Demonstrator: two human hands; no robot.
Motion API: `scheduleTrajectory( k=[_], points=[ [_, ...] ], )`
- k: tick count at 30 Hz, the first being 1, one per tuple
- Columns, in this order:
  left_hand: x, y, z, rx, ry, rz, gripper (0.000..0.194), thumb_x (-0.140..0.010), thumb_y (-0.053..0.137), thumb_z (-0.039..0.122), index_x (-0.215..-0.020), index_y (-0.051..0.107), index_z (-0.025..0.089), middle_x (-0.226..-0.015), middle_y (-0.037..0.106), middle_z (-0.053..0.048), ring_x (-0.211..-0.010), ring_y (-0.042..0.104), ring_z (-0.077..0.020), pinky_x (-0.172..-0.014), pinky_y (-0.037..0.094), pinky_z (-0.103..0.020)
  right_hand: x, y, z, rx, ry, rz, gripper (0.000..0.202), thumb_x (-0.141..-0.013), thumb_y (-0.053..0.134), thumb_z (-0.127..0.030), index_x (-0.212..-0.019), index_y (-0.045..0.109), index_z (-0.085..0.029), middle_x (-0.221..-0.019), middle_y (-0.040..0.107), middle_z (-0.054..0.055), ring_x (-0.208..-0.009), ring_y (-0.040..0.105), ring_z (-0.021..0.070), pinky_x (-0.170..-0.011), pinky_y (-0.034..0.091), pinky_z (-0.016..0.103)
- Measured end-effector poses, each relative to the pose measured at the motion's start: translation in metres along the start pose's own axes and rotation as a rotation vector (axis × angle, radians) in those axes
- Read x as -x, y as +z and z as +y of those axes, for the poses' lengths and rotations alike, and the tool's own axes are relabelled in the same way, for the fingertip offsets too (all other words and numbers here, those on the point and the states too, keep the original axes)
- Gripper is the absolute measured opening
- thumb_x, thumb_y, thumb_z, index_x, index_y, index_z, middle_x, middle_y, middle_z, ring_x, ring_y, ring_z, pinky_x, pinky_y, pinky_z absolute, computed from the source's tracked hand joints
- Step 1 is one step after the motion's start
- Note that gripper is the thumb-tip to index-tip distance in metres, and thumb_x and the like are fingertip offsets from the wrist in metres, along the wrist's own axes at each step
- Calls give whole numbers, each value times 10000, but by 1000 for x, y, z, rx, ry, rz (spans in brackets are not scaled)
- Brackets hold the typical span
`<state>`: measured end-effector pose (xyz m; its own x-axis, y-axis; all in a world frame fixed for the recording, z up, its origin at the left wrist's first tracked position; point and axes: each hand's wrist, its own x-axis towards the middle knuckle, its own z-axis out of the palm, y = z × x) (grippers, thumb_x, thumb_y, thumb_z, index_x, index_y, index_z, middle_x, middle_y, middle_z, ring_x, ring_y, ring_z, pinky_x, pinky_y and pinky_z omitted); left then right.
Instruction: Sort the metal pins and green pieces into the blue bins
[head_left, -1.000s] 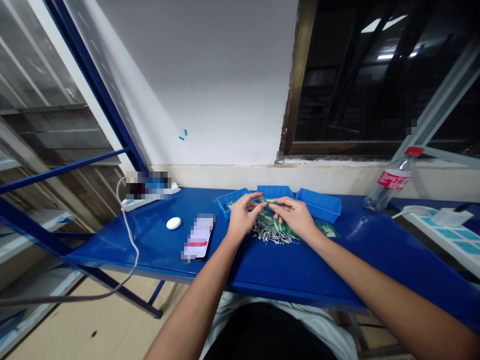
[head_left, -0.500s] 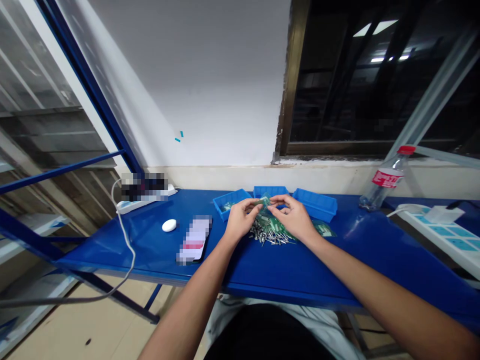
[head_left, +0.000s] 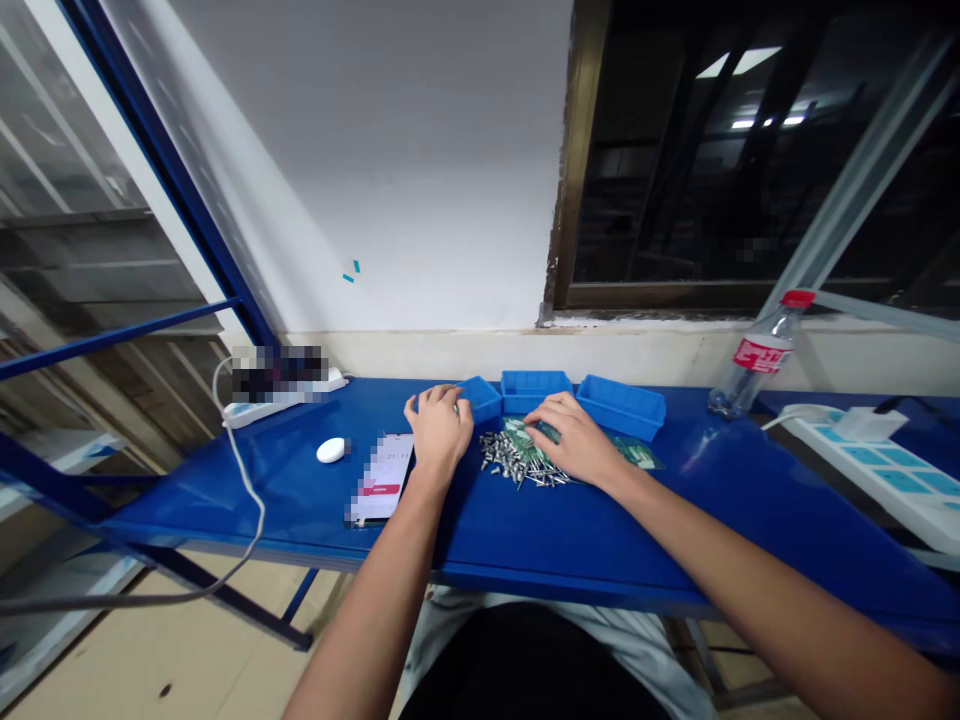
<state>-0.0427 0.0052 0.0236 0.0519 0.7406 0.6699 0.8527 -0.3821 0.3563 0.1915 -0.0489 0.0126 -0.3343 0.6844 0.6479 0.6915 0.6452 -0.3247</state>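
My left hand (head_left: 441, 432) is over the near-left side of the left blue bin (head_left: 484, 402), palm down, with bent fingers spread and no object visible in them. It hides part of that bin. My right hand (head_left: 576, 440) is at the green printed plastic packets (head_left: 517, 432), thumb and forefinger apart, with some green showing between them. Below its fingertips lies a loose pile of small silver rivet-like metal pieces with thin pins (head_left: 525, 465). More green packets (head_left: 637, 452) lie to the right of this hand.
Two more blue bins, a middle one (head_left: 536, 388) and a right one (head_left: 622, 405), stand along the back. A phone (head_left: 386, 480) and a white oval object (head_left: 331, 450) lie to the left. A red-capped bottle (head_left: 761, 355) and a power strip (head_left: 885, 470) are at the right.
Both hands were together, holding a small green packet above the pile. They have parted: the left moved left to the bin, the right lowered towards the packets. The packet no longer shows between them.
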Motion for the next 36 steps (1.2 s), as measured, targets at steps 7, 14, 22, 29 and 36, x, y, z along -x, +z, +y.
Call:
scheduleTrajectory(
  k=[7, 14, 22, 29, 36],
  points=[
    [2, 1, 6, 74, 133, 9, 280, -972, 507, 266, -887, 770, 220, -1165, 731, -86, -1331, 485, -334, -1177, 276, -588, 1, 2, -27, -23, -211, -141, 211, -982, 578, -237, -1103, 750, -260, -1038, 736, 72, -1169, 535, 293, -1023, 487, 498],
    [2, 0, 18, 275, 352, -16, 246, -1005, 487, 229, -1030, 729, 197, -1116, 718, -77, -1284, 520, -262, -1131, 414, -460, 3, 14, -40, 75, -260, -235, 172, -973, 613, -260, -1060, 760, -239, -986, 690, 85, -1118, 533, 278, -971, 515, 443],
    [9, 6, 31, 417, 435, -161, 250, -1017, 478, 243, -950, 709, 175, -1012, 714, -79, -1044, 608, -230, -1001, 493, -406, 5, 20, -44, 109, -281, -258, 85, -925, 644, -181, -944, 716, -223, -984, 686, 78, -1154, 516, 291, -1065, 460, 478],
    [9, 3, 32, 489, 370, -167, 269, -1019, 493, 283, -933, 726, 180, -974, 735, -81, -1013, 644, -233, -969, 501, -389, 6, 20, -48, 11, -302, -242, 210, -900, 593, -84, -1016, 696, -225, -977, 709, 68, -1058, 563, 274, -977, 502, 454],
    [10, -2, 33, 733, 159, -212, 326, -1036, 468, 338, -1168, 722, 183, -1076, 765, -65, -819, 733, -168, -804, 567, -279, 4, 12, -40, -178, -148, -14, 358, -919, 518, -80, -1190, 681, -248, -1086, 657, 78, -944, 639, 211, -853, 550, 364]
  ],
)
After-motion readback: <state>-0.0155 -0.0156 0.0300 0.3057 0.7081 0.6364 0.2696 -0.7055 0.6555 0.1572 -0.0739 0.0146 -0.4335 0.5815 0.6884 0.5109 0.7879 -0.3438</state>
